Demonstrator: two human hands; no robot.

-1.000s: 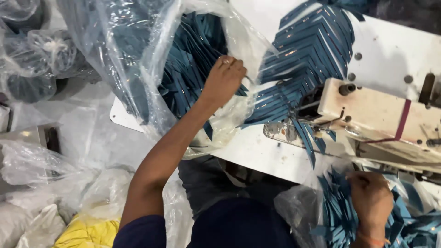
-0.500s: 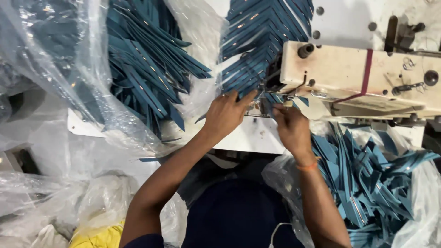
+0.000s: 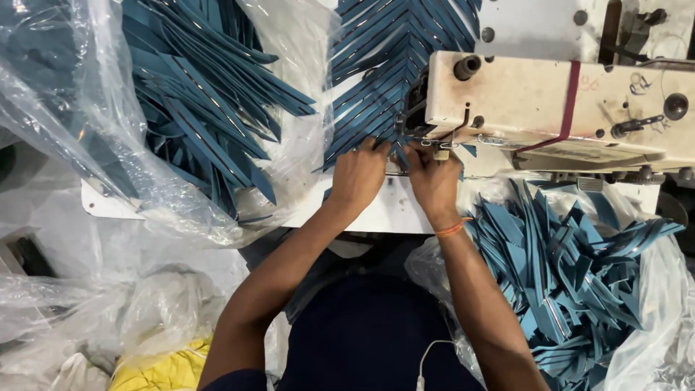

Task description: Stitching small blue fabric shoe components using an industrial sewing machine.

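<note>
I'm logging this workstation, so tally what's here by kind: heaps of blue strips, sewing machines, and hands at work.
Heaps of blue strips: 3 (left bag, behind the machine, right bag)
Sewing machine: 1
Hands: 2 (left hand, right hand)
Total: 6

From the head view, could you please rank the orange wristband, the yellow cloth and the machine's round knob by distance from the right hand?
1. Orange wristband, on its own wrist below the right hand.
2. Round knob, far right on the machine.
3. Yellow cloth, bottom left.

Garment workshop: industrial sewing machine (image 3: 557,108), bagged blue fabric strips (image 3: 203,101).
</note>
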